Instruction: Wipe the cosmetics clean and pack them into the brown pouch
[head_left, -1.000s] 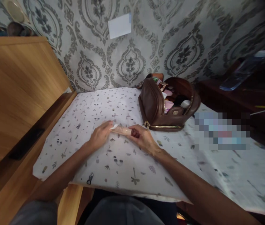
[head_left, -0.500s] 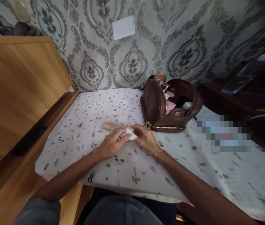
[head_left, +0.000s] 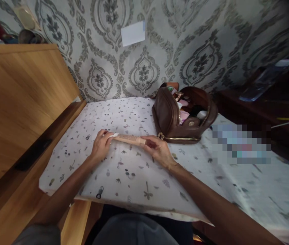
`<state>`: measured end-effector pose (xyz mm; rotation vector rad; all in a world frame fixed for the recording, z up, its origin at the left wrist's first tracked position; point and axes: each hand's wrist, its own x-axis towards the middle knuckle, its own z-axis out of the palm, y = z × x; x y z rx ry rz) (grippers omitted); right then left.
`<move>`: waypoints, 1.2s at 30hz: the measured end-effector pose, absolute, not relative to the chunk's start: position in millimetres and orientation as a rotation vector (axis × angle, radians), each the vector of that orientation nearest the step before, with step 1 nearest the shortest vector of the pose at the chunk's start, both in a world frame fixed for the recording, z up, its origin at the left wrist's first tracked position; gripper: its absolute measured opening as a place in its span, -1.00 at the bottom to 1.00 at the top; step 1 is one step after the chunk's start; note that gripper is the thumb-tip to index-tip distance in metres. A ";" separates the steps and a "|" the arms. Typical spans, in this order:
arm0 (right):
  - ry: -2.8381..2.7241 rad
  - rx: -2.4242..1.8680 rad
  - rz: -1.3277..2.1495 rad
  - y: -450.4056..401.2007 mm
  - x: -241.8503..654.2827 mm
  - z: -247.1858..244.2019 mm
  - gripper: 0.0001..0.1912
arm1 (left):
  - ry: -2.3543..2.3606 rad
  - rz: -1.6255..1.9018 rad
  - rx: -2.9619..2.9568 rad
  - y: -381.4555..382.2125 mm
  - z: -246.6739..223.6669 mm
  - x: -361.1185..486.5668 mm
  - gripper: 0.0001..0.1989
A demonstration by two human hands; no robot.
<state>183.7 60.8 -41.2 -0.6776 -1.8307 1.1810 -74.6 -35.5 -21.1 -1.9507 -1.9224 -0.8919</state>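
A slim peach-coloured tube (head_left: 129, 139) lies level between my hands, just over the patterned white cloth. My right hand (head_left: 158, 149) pinches its right end between thumb and fingers. At the tube's left end, my left hand (head_left: 101, 144) is closed on a small white tissue (head_left: 114, 135), which touches the tube. Right behind my right hand stands an open brown leather bag (head_left: 168, 114), with pink and white items showing inside.
The patterned cloth (head_left: 134, 183) covers the surface in front of me. A wooden panel (head_left: 24, 78) rises at the left. A blurred-out item (head_left: 243, 144) lies to the right, and a clear bottle (head_left: 261, 83) is at the far right. Patterned wallpaper is behind.
My left hand has moved left with the white tissue, from beside my right hand to the tube's far end. More of the tube shows. My right hand has hardly moved.
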 end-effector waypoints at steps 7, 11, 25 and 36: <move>-1.724 -0.715 1.423 57.4 176.8 -43.3 -0.59 | -1.500 -0.845 -2.140 -41.5 -3.2 -11.0 -0.66; -1.725 -0.726 1.437 59.1 177.6 -42.2 -0.56 | -1.793 -0.714 -2.035 -38.6 -8.8 -27.8 -0.70; -1.690 -0.778 1.556 62.7 180.8 -42.3 -0.53 | -2.229 -0.274 -2.043 -82.5 -14.5 -34.5 -0.80; -1.600 -0.685 1.610 57.8 175.5 -39.7 -0.62 | -1.663 -0.715 -2.263 -61.3 4.1 17.0 -0.72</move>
